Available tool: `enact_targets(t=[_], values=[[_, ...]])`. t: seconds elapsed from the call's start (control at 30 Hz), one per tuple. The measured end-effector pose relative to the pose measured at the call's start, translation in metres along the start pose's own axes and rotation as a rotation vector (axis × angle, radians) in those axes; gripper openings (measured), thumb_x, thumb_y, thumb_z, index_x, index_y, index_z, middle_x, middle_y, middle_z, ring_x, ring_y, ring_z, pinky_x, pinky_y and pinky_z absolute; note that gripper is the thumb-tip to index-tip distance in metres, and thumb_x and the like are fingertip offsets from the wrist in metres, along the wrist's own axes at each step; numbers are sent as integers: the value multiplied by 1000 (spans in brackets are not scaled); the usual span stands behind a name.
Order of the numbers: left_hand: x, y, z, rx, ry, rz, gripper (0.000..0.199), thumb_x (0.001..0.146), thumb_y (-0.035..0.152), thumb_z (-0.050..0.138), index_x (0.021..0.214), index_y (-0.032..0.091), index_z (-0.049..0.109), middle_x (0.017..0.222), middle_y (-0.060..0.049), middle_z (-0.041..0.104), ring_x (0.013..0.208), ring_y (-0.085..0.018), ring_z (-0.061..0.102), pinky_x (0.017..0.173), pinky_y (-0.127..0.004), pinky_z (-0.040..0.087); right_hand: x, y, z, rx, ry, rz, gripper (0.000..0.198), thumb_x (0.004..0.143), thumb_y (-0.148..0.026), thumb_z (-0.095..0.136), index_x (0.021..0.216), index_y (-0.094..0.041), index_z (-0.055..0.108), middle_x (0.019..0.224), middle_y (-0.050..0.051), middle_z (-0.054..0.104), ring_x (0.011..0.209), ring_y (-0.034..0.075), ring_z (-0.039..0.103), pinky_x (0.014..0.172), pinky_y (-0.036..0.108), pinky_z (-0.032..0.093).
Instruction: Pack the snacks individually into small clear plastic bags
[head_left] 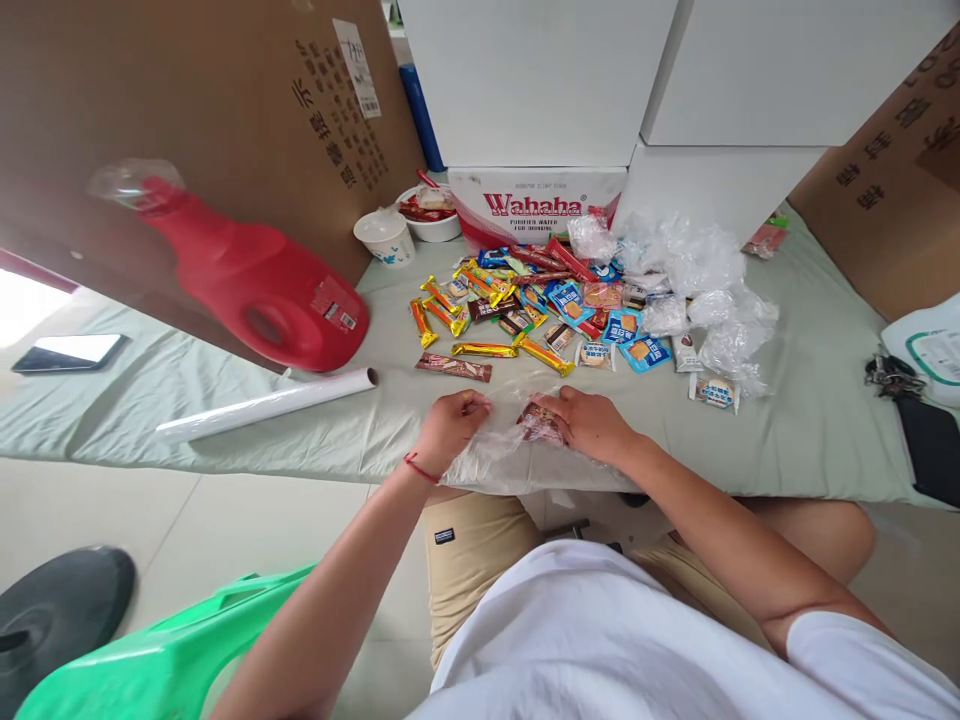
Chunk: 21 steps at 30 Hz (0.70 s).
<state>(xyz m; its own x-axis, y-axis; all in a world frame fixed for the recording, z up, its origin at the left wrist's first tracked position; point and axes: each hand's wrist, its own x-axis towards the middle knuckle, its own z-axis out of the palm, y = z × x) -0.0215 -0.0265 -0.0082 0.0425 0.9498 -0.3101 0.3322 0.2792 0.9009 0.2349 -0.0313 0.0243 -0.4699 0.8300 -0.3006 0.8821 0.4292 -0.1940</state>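
Observation:
My left hand (453,428) pinches the edge of a thin clear plastic film (501,430) near the table's front edge. Closed around a brown snack packet (541,424), my right hand (596,422) also has some of the film under its fingers. The film lies over and around the packet, and the fingers hide part of it. Just beyond my hands are a flat brown-red wrapped bar (454,367), yellow wrapped bars (484,350) and blue snack packets (645,353). Clear plastic-wrapped bundles (705,260) are heaped at the right of the snack pile.
A roll of plastic film (270,405) lies at left beside a big red jug (262,280). A paper cup (385,238), a white bowl (435,222) and a Wahaha carton (536,205) stand behind. At right are keys (894,376), a black phone-like object (930,448) and a white bottle (930,345).

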Motion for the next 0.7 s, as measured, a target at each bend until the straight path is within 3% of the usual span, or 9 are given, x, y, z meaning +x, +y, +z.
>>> enact_targets(t=[0.13,0.2,0.3,0.37,0.43,0.5,0.6,0.7], values=[[-14,-16,-13,-37,141,-49,32,72,50,66,72,19,59,54,4,49,44,-10,41,45,-24,32,1,-2,-1,-51,-60,-49,61,106,-29,39,165,-42,30,124,10,62,89,23,69,69,30,46],[-21,-20,-16,-3,210,-32,27,71,45,66,75,18,61,59,2,54,48,-12,47,47,-26,38,2,-3,-2,-64,-63,-63,61,107,-29,39,165,-44,30,124,11,62,90,23,70,68,29,45],[-32,-14,-20,82,398,94,34,69,32,67,101,19,66,94,-6,68,86,-22,66,73,-36,56,1,-7,-4,-88,-58,-84,59,107,-30,39,164,-44,31,124,12,61,90,24,70,69,29,46],[-39,1,-21,213,447,335,49,70,25,65,119,22,63,123,-9,66,118,-29,62,102,-47,53,0,-10,-5,-112,-55,-101,58,107,-30,39,163,-43,33,125,13,61,91,24,71,69,30,47],[-42,22,-21,357,351,623,59,74,21,61,133,24,58,139,-9,61,138,-32,52,120,-54,40,-2,-14,-6,-140,-53,-106,56,107,-29,38,162,-41,36,125,14,61,91,25,72,70,30,47],[-39,42,-16,436,196,792,69,78,19,59,146,25,49,150,-10,56,150,-32,42,128,-57,29,-3,-17,-7,-162,-41,-105,55,107,-27,36,160,-40,38,126,14,61,91,24,72,71,30,48],[-21,60,-3,465,2,791,87,78,21,62,160,24,34,163,-13,45,159,-35,28,130,-61,18,-5,-21,-7,-171,-24,-105,55,106,-26,38,160,-38,39,127,15,61,91,25,73,70,31,48],[6,61,9,458,-204,671,97,73,20,66,163,23,31,150,-15,60,158,-36,31,129,-67,10,-6,-22,-8,-165,-38,-100,54,106,-26,40,159,-38,41,125,14,62,91,25,73,70,31,48]])
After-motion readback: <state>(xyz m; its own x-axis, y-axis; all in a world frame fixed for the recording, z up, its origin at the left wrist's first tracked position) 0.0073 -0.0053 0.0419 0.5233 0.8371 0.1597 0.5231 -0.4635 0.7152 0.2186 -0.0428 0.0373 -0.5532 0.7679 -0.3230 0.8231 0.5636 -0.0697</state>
